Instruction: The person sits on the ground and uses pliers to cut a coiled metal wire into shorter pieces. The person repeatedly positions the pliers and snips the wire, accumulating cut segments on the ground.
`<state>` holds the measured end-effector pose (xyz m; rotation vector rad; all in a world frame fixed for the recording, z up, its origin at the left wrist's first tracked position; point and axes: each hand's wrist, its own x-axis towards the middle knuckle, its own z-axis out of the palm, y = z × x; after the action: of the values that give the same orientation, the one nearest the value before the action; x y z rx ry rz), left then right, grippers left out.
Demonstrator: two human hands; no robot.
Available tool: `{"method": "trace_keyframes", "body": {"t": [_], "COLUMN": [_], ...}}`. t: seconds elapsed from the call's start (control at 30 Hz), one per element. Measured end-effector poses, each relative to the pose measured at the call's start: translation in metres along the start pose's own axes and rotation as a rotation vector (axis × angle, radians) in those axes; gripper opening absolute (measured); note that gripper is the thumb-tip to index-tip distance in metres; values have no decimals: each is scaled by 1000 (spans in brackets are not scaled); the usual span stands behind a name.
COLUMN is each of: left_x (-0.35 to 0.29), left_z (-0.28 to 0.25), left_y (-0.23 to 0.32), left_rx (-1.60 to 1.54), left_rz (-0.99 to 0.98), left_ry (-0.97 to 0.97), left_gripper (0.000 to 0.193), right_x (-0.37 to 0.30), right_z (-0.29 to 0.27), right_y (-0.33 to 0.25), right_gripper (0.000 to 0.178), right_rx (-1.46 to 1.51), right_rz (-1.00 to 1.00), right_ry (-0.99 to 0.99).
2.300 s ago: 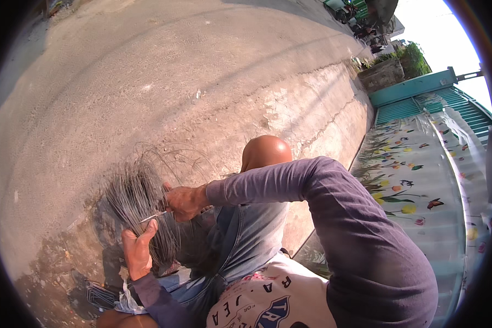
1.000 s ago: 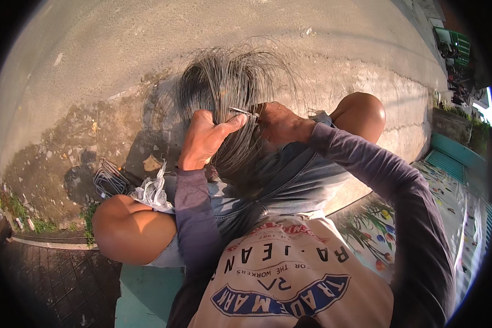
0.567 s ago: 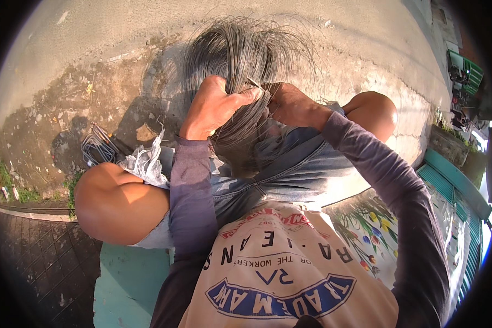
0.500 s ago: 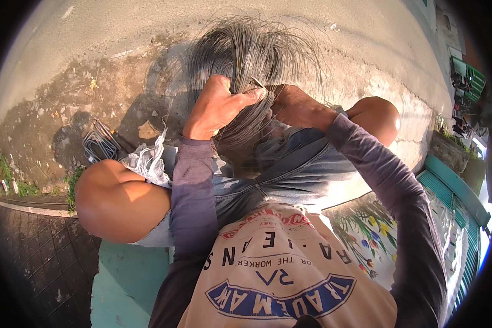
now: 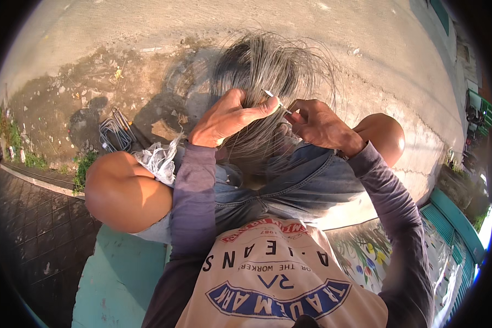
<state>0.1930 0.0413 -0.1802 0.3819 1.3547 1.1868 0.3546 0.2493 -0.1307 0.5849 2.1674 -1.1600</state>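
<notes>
- The fingers of the left hand point(image 5: 221, 117) are mostly hidden behind a bundle of thin grey strands point(image 5: 270, 71); they close round it, with the thumb laid across the front.
- The bundle stands before the seated person, between the two hands, its loose ends fanning out above them and its lower part lost in shade between the legs.
- A slim pale rod point(image 5: 268, 94) slants across the strands under the left thumb; what kind of tool it is cannot be made out.
- The right hand point(image 5: 322, 127) has its fingers curled at the rod's lower end, on the bundle's right; whether they grip the rod or strands cannot be told.
- Left of the bundle, bent metal rods point(image 5: 115, 134) lie on the ground point(image 5: 164, 22), partly in shadow.
- The pale shirt point(image 5: 290, 249) bears black, red and blue printing, upside down from here and partly lost in folds.
- A floral sheet point(image 5: 361, 254) at the right is partly covered by the right sleeve point(image 5: 391, 202).
</notes>
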Motion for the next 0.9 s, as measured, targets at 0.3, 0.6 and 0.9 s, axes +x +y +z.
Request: {"method": "trace_keyframes", "body": {"t": [0.3, 0.6, 0.9], "left_x": [-2, 6, 3], "left_z": [11, 0, 7], "left_y": [8, 1, 11], "left_rx": [195, 169, -105], "left_rz": [110, -86, -4], "left_ry": [88, 126, 118], "left_gripper": [83, 48, 31], "right_x": [9, 15, 15], "right_z": [-4, -1, 6], "right_y": [9, -6, -13], "right_gripper": [12, 11, 10], "right_rx": [-44, -87, 2], "right_rz": [-179, -169, -190], "right_ry": [70, 72, 163]}}
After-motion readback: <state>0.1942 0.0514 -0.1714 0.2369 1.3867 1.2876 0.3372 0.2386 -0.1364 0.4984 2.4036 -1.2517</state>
